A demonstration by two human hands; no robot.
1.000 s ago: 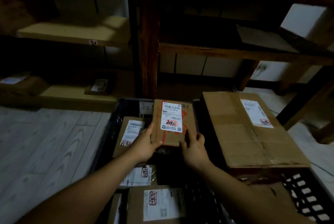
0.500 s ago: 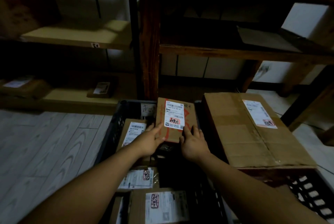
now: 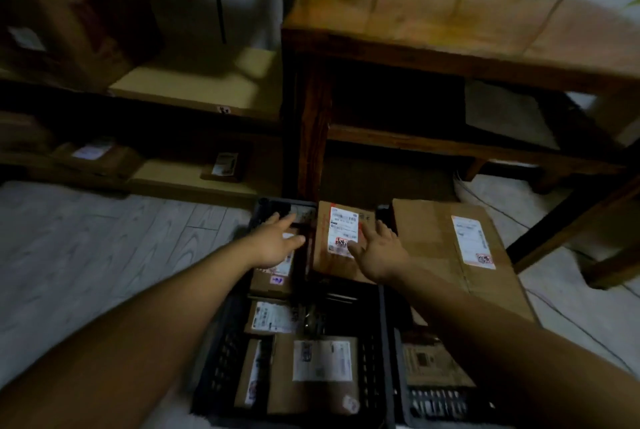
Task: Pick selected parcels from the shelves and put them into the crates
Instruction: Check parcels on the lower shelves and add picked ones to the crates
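"Head view, and dim. Where is the parcel?"

"The small cardboard parcel [image 3: 337, 245] lies at the far end of the left black crate [image 3: 221, 352], label up, close to the far right corner. It is just beside the large cardboard box [image 3: 433, 248], which covers most of the right crate [image 3: 446, 397]. I cannot tell whether it lies flat or is propped on what is under it."

"Is anyone holding it?"

"No. The left hand [image 3: 277, 243] hovers over the far left corner with its fingers straight and nothing in them. The right hand [image 3: 381, 255] is spread wide over the parcel's right edge. Its thumb overlaps the label, and I cannot tell if it touches."

"How would it handle?"

"I'd judge it light, since it is small enough for one hand. The corrugated board looks stiff and dry, so it should not sag or slip. The glossy label is probably slicker than the bare card."

"Where would you take hold?"

"By the two long side edges, on bare cardboard and clear of the label. The contents are unknown, so I'd treat it as fragile. Other labelled parcels [image 3: 311, 369] fill the near end."
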